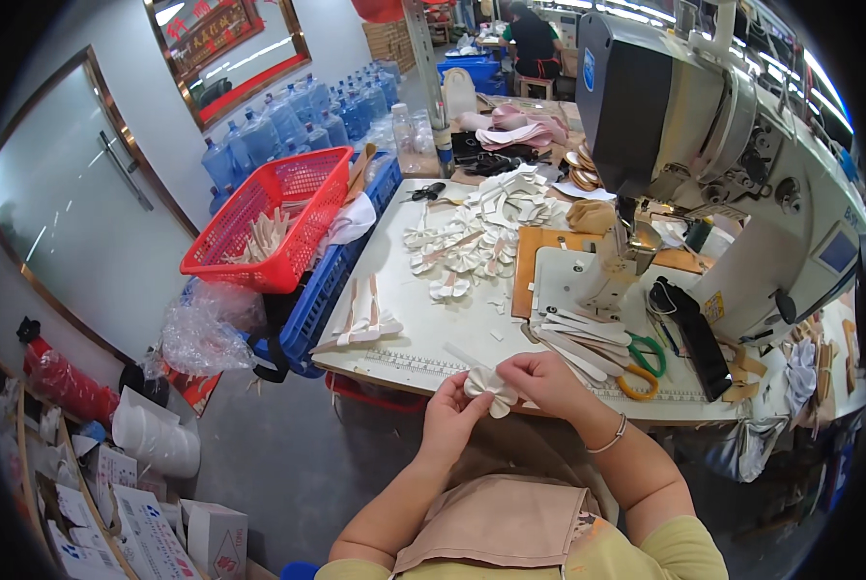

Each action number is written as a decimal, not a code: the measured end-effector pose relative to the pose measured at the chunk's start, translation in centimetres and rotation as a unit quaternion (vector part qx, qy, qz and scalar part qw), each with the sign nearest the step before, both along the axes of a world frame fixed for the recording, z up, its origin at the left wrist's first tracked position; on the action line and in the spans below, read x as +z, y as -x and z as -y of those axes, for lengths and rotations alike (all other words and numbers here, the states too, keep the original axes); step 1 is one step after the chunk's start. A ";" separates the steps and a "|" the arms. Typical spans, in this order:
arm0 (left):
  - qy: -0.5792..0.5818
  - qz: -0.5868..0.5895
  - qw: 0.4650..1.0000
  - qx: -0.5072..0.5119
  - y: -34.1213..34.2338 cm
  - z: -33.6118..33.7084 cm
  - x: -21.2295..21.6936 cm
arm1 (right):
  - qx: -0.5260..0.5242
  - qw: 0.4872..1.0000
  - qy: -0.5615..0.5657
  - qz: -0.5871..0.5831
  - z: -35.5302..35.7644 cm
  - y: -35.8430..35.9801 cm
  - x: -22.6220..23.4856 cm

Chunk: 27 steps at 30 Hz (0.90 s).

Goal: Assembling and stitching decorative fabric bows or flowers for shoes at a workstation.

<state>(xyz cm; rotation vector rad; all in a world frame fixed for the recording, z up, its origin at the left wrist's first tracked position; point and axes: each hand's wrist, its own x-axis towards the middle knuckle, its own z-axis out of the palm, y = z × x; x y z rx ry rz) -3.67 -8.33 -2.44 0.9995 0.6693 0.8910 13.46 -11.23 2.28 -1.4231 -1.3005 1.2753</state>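
Head view. Nearest: pale brown apron over a yellow top, lower centre, the top cut by the lower edge of the frame.

Item, white petalled piece: below centre, at the table's near edge, between both hands. Left hand holds it, thumb across the front; its other fingers are mostly hidden behind. Right hand, curled narrow, pinches its upper right side; the fingertips are partly covered by the hand itself. Bracelet on the right wrist.

Obscured: lap, beneath forearms and apron. Hard to make out: single pieces within the white heap, upper centre. Cut short by the dark fisheye rim: sewing machine, right. Far co-worker, top, seen small from behind.

Edges: white table ends just under the hands, a ruler strip along its front. Bare tabletop shows left of the hands, between strip bundle and heap. Right of the hands, room narrows: pale strips, green-handled scissors and orange-handled scissors lie near. Blue crate flanks the left side; grey floor spreads lower left.
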 end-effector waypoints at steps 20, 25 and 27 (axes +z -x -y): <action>-0.537 -0.347 0.766 0.076 11.3 -19.6 5.4 | -0.103 0.994 -0.029 -0.002 3.3 -2.6 -4.3; -0.533 -0.380 0.754 -0.051 12.3 -20.9 4.3 | -0.116 0.992 -0.059 0.005 3.4 -2.5 -4.8; -0.493 -0.424 0.756 -0.075 12.8 -20.8 4.9 | -0.117 0.991 -0.058 0.009 3.4 -2.3 -4.6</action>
